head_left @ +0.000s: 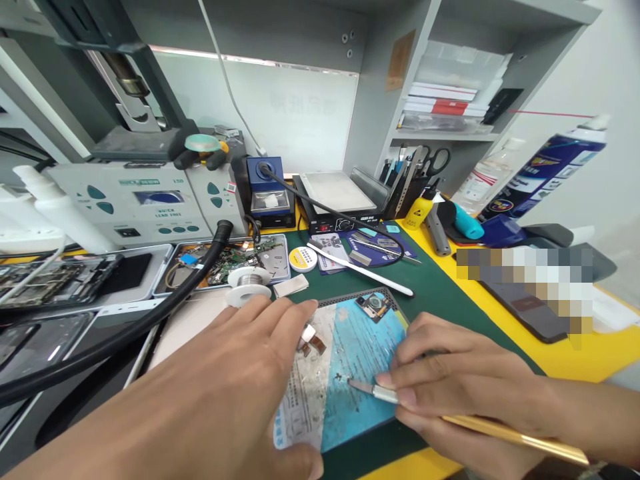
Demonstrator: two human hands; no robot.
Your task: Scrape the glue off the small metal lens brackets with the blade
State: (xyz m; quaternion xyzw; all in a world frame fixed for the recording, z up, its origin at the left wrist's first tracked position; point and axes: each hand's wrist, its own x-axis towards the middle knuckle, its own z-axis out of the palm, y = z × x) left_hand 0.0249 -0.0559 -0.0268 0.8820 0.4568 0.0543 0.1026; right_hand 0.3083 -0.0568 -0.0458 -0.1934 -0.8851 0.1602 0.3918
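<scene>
My right hand [450, 373] grips a craft knife with a gold handle [500, 429] like a pen. The knife's blade points left, its tip close to tiny dark bits on a blue and grey work mat [357, 413]. My left hand [240, 353] rests over the mat's left side with fingers stretched out and thumb apart. By its fingertips lies a small part with a silver piece and brown flex ends [315, 341]; my index finger partly hides it. A small module with a round lens-like part [374, 304] sits at the mat's top.
A solder spool [249, 285] stands just beyond my left hand. Behind are a tray of circuit boards [250, 260], a white pen-like stick [360, 269], a hot plate [340, 193] and a rework station [150, 200]. A black hose [195, 287] crosses the left side.
</scene>
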